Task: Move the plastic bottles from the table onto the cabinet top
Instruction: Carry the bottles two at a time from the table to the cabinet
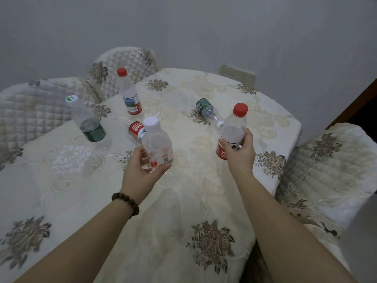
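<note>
Dim, flat indoor light with cool grey cast; source not visible. Shadows faint and soft on tablecloth (183,201). Slight softness overall, forearms at bottom blurred. Wide-angle bending curves table edges and chair covers (30,111) outward; wall (204,27) evenly dull, no glare

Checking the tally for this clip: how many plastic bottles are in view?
6. One in the left hand, white cap; one in the right hand, red cap. Two standing behind: red cap, green label. Two lying down: green label, and red label, partly hidden.
</note>
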Tool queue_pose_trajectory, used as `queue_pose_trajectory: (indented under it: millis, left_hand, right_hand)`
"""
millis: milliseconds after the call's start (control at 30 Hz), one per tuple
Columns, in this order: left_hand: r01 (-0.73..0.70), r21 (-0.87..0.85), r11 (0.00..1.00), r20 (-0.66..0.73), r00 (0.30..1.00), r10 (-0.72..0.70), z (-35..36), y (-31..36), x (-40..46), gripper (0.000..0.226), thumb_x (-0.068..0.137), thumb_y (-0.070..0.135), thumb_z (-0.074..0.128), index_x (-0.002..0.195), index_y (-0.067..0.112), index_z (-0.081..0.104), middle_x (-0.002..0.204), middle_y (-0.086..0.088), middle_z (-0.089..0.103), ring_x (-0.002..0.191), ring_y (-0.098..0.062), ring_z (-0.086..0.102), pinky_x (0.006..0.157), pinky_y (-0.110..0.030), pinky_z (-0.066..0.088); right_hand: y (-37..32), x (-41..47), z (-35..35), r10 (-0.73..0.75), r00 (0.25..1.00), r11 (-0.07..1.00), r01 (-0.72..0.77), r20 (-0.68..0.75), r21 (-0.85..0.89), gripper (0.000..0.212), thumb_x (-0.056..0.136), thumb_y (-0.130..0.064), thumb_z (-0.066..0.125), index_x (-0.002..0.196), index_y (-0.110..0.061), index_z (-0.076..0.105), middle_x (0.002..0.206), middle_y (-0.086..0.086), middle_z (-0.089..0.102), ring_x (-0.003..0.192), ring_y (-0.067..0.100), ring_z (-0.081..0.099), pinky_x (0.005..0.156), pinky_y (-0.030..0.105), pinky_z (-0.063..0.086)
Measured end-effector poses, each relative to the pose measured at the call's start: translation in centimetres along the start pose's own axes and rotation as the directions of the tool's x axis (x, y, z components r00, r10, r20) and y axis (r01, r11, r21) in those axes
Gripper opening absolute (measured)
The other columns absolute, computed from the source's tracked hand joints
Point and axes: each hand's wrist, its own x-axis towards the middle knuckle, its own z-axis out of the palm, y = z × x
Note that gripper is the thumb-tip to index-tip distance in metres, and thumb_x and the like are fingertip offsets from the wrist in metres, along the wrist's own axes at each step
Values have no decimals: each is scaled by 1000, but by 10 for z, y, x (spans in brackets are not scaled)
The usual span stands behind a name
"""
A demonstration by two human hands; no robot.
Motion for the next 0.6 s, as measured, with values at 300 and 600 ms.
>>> queue_pose_trajectory:
  millis: [300,600]
  left_hand:
    - [-6,-29,1000,-57,998,4,-45,10,-38,59,69,34,82,117,28,48,110,13,59,103,-9,58,85,-30,52]
    - [-15,-51,999,-34,999,14,-96,3,-77,67,66,39,83,122,27,48,116,9,60,106,-12,58,91,-42,53]
  right_hand:
    - [-46,-97,11,-15,992,1000,14,122,9,64,76,-26,77,129,-28,42,116,-9,56,107,11,54,91,28,47]
    - [-71,-194,16,-4,993,1000,6,120,-10,62,76,-26,77,128,-30,42,116,-10,55,107,11,53,92,29,47]
